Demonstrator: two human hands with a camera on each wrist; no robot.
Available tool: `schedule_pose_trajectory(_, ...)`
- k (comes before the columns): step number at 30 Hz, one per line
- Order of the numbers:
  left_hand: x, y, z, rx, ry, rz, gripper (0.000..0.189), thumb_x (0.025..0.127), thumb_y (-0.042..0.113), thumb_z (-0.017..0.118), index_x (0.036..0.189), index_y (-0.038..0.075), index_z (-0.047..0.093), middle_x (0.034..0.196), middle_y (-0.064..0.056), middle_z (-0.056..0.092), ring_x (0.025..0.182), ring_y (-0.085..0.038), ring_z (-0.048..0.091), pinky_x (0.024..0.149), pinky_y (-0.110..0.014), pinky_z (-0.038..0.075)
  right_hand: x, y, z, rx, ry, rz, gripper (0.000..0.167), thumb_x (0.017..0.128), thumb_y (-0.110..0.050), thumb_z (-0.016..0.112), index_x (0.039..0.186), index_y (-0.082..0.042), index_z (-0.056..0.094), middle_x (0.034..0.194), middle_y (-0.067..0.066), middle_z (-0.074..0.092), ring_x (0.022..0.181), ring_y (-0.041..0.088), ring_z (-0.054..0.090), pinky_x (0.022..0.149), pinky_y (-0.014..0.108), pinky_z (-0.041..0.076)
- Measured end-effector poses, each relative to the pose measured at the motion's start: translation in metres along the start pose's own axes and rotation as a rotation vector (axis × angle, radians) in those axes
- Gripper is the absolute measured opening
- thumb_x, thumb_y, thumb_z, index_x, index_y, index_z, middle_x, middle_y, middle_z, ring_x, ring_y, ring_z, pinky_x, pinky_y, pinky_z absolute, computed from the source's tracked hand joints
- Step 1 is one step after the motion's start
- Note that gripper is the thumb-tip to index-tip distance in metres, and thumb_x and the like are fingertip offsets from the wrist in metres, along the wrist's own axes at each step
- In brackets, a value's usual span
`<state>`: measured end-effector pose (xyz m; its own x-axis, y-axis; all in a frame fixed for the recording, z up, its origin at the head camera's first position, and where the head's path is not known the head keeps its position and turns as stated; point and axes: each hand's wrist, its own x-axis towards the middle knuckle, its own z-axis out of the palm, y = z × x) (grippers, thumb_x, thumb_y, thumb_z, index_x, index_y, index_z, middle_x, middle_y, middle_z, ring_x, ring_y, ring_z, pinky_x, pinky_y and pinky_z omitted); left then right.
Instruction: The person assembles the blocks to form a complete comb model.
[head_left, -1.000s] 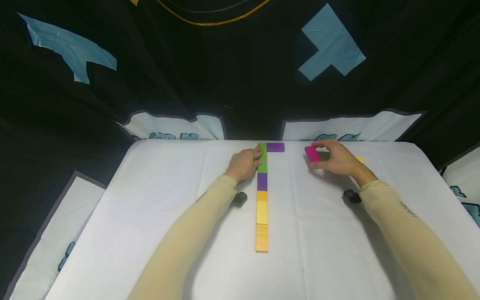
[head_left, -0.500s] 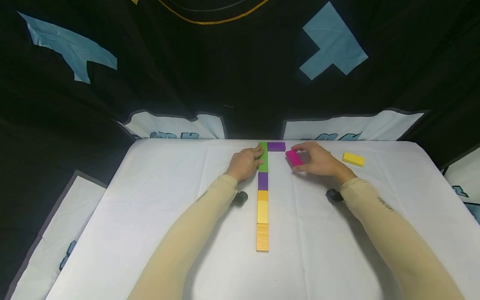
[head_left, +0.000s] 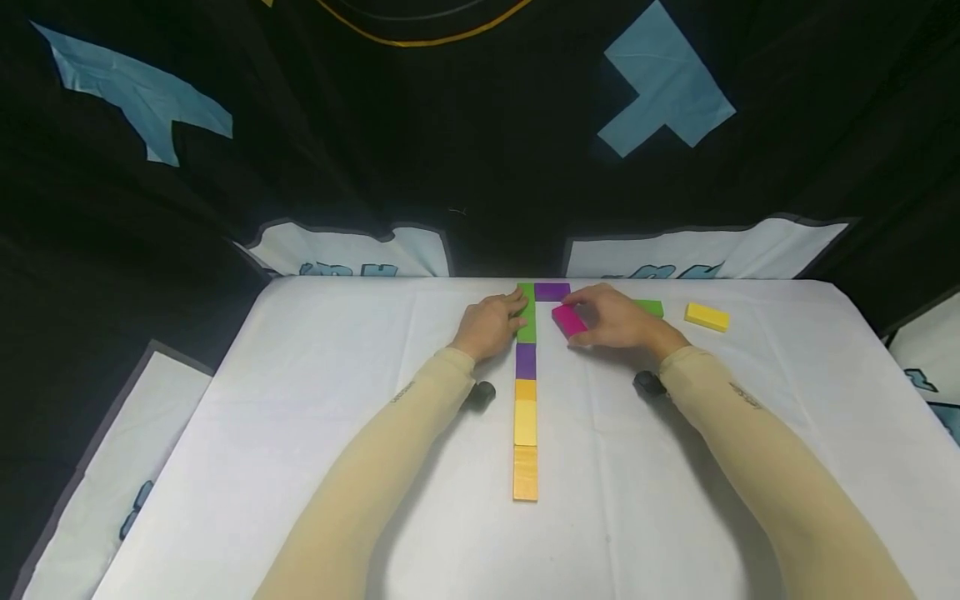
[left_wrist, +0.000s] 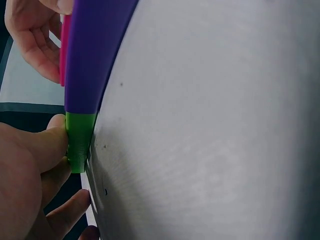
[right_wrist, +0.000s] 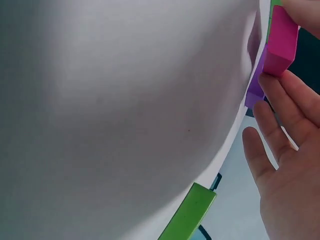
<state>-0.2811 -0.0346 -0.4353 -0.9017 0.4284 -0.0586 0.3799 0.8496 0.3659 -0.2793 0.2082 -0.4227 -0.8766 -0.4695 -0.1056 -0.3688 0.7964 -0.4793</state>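
My right hand (head_left: 613,317) pinches a magenta block (head_left: 570,321) between thumb and fingers. The block is tilted, just right of a green stretch of the block row. In the right wrist view, the magenta block (right_wrist: 281,42) overlaps a purple block (right_wrist: 256,87) behind it. My left hand (head_left: 487,326) rests against the left side of the green block (head_left: 528,317) with thumb and fingertips. Below that, a purple block (head_left: 526,362), yellow-orange blocks (head_left: 525,421) and a wooden block (head_left: 525,473) continue the line. Another purple block (head_left: 552,292) adjoins the line's far end, pointing right.
A green block (head_left: 648,308), partly behind my right hand, and a yellow block (head_left: 707,317) lie on the right of the white table (head_left: 660,500). The far table edge runs just beyond the blocks, with a dark curtain (head_left: 480,167) behind. Dark wrist devices (head_left: 648,383) sit under the sleeves.
My right hand has moved left with the magenta block, from beside the loose green block to near the row. The loose green and yellow blocks are now uncovered. My left hand has stayed put.
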Motion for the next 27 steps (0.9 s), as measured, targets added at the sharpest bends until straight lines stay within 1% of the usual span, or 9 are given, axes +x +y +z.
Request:
schedule_pose_trajectory(5, 0.001, -0.001, 0.001, 0.0, -0.007, -0.005, 0.05, 0.105, 0.033, 0.054, 0.151, 0.018, 0.045, 0.162, 0.002, 0.034, 0.146, -0.023, 0.036, 0.12, -0.042, 0.028, 0.005, -0.002, 0.001, 0.01, -0.022, -0.057, 0.072, 0.08, -0.029, 0.082, 0.141, -0.002, 0.055, 0.142, 0.019, 0.055, 0.131, 0.036, 0.045, 0.111, 0.056, 0.04)
schedule_pose_trajectory(10, 0.001, -0.001, 0.0, 0.007, -0.009, -0.003, 0.05, 0.105, 0.033, 0.054, 0.152, 0.019, 0.045, 0.162, 0.002, 0.034, 0.146, -0.023, 0.036, 0.12, -0.041, 0.028, 0.007, -0.002, 0.004, 0.017, -0.032, -0.07, 0.071, 0.08, -0.025, 0.082, 0.141, 0.0, 0.055, 0.141, 0.019, 0.056, 0.131, 0.036, 0.046, 0.113, 0.054, 0.037)
schedule_pose_trajectory(14, 0.001, -0.001, 0.0, 0.017, -0.008, 0.0, 0.05, 0.105, 0.033, 0.053, 0.151, 0.018, 0.046, 0.162, 0.002, 0.034, 0.146, -0.023, 0.037, 0.12, -0.041, 0.029, 0.006, -0.002, 0.004, 0.009, -0.038, -0.045, 0.074, 0.08, -0.026, 0.083, 0.143, -0.001, 0.053, 0.143, 0.019, 0.054, 0.133, 0.036, 0.045, 0.113, 0.054, 0.037)
schedule_pose_trajectory(18, 0.001, 0.0, 0.001, 0.012, -0.007, -0.001, 0.05, 0.105, 0.033, 0.054, 0.152, 0.018, 0.045, 0.162, 0.002, 0.034, 0.146, -0.023, 0.036, 0.12, -0.041, 0.029, 0.003, -0.004, 0.001, -0.006, -0.017, 0.019, 0.073, 0.08, -0.031, 0.083, 0.142, -0.003, 0.055, 0.143, 0.018, 0.055, 0.134, 0.036, 0.045, 0.112, 0.057, 0.038)
schedule_pose_trajectory(20, 0.001, 0.0, 0.001, 0.009, -0.007, -0.001, 0.05, 0.105, 0.032, 0.054, 0.152, 0.018, 0.045, 0.162, 0.002, 0.034, 0.146, -0.023, 0.036, 0.12, -0.04, 0.029, 0.0, -0.006, -0.001, -0.016, -0.006, 0.049, 0.069, 0.082, -0.034, 0.082, 0.139, -0.003, 0.058, 0.14, 0.017, 0.058, 0.131, 0.035, 0.048, 0.11, 0.057, 0.04)
schedule_pose_trajectory(22, 0.0, 0.0, 0.001, 0.01, -0.007, 0.001, 0.05, 0.105, 0.032, 0.054, 0.152, 0.018, 0.045, 0.162, 0.002, 0.034, 0.146, -0.023, 0.036, 0.12, -0.04, 0.029, -0.001, -0.007, -0.002, -0.028, 0.0, 0.066, 0.064, 0.082, -0.035, 0.082, 0.134, -0.003, 0.063, 0.133, 0.016, 0.062, 0.125, 0.034, 0.053, 0.107, 0.055, 0.044)
schedule_pose_trajectory(27, 0.0, -0.001, 0.001, 0.004, -0.001, 0.008, 0.049, 0.105, 0.031, 0.054, 0.151, 0.017, 0.046, 0.161, 0.001, 0.035, 0.146, -0.023, 0.037, 0.12, -0.041, 0.029, -0.003, -0.008, -0.001, -0.046, 0.004, 0.039, 0.05, 0.084, -0.032, 0.082, 0.122, -0.001, 0.07, 0.114, 0.012, 0.071, 0.107, 0.029, 0.063, 0.097, 0.048, 0.053)
